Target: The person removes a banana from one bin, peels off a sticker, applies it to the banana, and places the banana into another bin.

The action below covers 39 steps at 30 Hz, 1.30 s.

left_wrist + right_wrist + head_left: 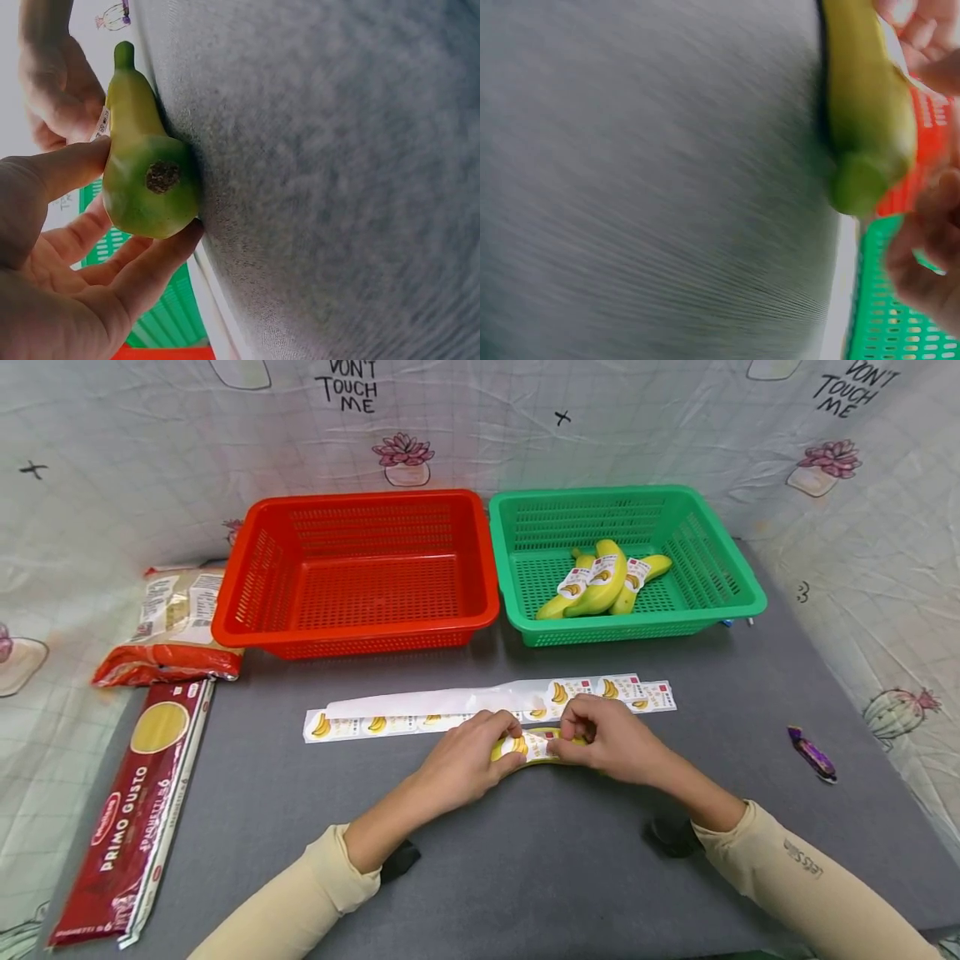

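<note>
A banana (135, 120) lies on the grey tabletop, its green blossom end facing the camera in the left wrist view. My left hand (471, 753) grips that end, thumb on the near side and fingers round the far side. Across the banana's upper face runs a white printed banana label (538, 744). At the label's right end my right hand (611, 743) has its thumb on the edge and its fingers curled in close, pinching it. The right wrist view is blurred, with the banana's stem end showing below the label.
Strips of banana labels (360, 727) lie just beyond the hands. Behind stand a red basket (360, 639) and a green basket (637, 631) holding several labelled bananas. A spaghetti pack (135, 818) and a pasta bag (176, 610) lie left; a purple-wrapped candy (812, 754) lies right.
</note>
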Available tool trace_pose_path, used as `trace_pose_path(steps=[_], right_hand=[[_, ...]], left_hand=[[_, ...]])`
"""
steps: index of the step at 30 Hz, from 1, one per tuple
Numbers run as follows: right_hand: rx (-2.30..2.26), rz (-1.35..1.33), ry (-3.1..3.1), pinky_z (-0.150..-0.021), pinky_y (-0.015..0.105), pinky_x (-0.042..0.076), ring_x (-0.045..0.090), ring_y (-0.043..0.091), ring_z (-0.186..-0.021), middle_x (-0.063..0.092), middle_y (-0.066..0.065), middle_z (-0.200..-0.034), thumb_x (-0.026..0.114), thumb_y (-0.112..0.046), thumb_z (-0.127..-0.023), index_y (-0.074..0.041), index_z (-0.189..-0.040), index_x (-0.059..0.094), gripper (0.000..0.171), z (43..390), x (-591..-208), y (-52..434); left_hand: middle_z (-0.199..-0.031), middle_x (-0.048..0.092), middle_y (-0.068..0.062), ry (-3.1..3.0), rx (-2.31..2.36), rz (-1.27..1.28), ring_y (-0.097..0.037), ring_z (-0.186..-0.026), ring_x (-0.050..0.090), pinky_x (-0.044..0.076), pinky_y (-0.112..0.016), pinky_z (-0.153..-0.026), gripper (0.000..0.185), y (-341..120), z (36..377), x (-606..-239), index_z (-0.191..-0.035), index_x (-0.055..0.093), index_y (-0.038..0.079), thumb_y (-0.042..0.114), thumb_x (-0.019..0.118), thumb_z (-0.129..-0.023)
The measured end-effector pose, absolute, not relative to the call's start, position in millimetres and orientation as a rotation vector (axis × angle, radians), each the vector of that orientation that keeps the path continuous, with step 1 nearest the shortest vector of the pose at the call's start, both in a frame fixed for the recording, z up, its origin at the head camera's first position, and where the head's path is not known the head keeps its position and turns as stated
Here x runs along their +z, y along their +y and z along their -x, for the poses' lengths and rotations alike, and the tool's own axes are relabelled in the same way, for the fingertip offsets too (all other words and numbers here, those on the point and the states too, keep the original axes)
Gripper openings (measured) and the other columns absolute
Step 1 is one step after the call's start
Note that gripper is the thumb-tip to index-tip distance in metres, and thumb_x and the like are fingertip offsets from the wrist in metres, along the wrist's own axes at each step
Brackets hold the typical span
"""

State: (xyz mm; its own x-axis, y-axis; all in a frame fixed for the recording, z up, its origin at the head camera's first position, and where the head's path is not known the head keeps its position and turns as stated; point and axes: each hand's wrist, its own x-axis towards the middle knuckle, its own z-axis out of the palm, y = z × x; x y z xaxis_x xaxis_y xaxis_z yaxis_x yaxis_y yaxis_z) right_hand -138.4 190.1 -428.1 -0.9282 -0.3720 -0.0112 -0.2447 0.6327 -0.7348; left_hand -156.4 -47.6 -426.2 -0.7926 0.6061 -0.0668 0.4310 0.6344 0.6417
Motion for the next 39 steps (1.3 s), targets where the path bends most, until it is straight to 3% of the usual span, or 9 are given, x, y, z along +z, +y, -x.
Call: trace_pose_path(steps=[5,14,26,30,34,36,39], right_hand=[[-1.216,0.736,2.83,-0.067,0.026,0.043,0.049,0.01,-0.08,0.058,-0.003,-0.091,0.081,-0.015,-0.086,-0.023,-0.091,0.07,0.014,130,-437,186],[-1.013,0.611,2.8,-0.078,0.031,0.048,0.053,0.008,-0.088,0.063,-0.002,-0.101,0.08,-0.028,-0.09,-0.019,-0.112,0.072,0.025,135,-438,189],[-1.004,0.623,2.75,-0.078,0.03,0.049,0.053,0.009,-0.088,0.062,-0.004,-0.099,0.08,-0.03,-0.089,-0.019,-0.112,0.071,0.028,140,-439,191],[-1.002,0.661,2.744,-0.073,0.028,0.047,0.052,0.008,-0.082,0.063,-0.005,-0.095,0.08,-0.03,-0.089,-0.019,-0.112,0.073,0.026,146,-435,193],[-1.069,0.682,2.849,-0.065,0.024,0.046,0.052,0.005,-0.072,0.065,-0.004,-0.088,0.077,-0.02,-0.092,-0.014,-0.11,0.075,0.019,156,-419,207],[-1.133,0.606,2.979,-0.064,0.019,0.046,0.054,0.002,-0.071,0.067,-0.004,-0.088,0.075,-0.015,-0.093,-0.01,-0.107,0.076,0.016,164,-405,223],[-1.239,0.309,3.167,-0.067,0.012,0.045,0.056,-0.006,-0.074,0.068,-0.019,-0.088,0.071,-0.015,-0.095,-0.006,-0.108,0.076,0.017,182,-380,262]], left_hand=[[-0.096,0.063,-0.002,2.585,0.905,-0.841,-0.016,-0.084,0.053,0.046,-0.035,-0.074,0.022,-48,158,-426,-0.107,0.063,0.016,0.026,0.077,-0.092],[-0.097,0.063,-0.002,2.573,0.898,-0.804,-0.016,-0.086,0.055,0.047,-0.037,-0.08,0.024,-50,160,-428,-0.109,0.066,0.015,0.028,0.076,-0.092],[-0.092,0.06,-0.001,2.55,0.854,-0.793,-0.016,-0.083,0.053,0.045,-0.037,-0.077,0.025,-49,163,-427,-0.109,0.068,0.013,0.03,0.076,-0.093],[-0.091,0.061,0.0,2.554,0.848,-0.789,-0.016,-0.083,0.053,0.045,-0.037,-0.077,0.024,-49,163,-427,-0.109,0.068,0.013,0.03,0.075,-0.093],[-0.092,0.061,0.0,2.55,0.855,-0.784,-0.016,-0.084,0.053,0.045,-0.037,-0.077,0.023,-49,163,-427,-0.109,0.069,0.014,0.03,0.075,-0.093],[-0.093,0.061,0.0,2.547,0.859,-0.784,-0.016,-0.085,0.053,0.045,-0.037,-0.078,0.023,-49,163,-426,-0.109,0.069,0.015,0.03,0.075,-0.093],[-0.094,0.062,0.0,2.546,0.863,-0.781,-0.016,-0.086,0.053,0.045,-0.037,-0.078,0.023,-48,163,-426,-0.109,0.069,0.015,0.029,0.075,-0.093]])
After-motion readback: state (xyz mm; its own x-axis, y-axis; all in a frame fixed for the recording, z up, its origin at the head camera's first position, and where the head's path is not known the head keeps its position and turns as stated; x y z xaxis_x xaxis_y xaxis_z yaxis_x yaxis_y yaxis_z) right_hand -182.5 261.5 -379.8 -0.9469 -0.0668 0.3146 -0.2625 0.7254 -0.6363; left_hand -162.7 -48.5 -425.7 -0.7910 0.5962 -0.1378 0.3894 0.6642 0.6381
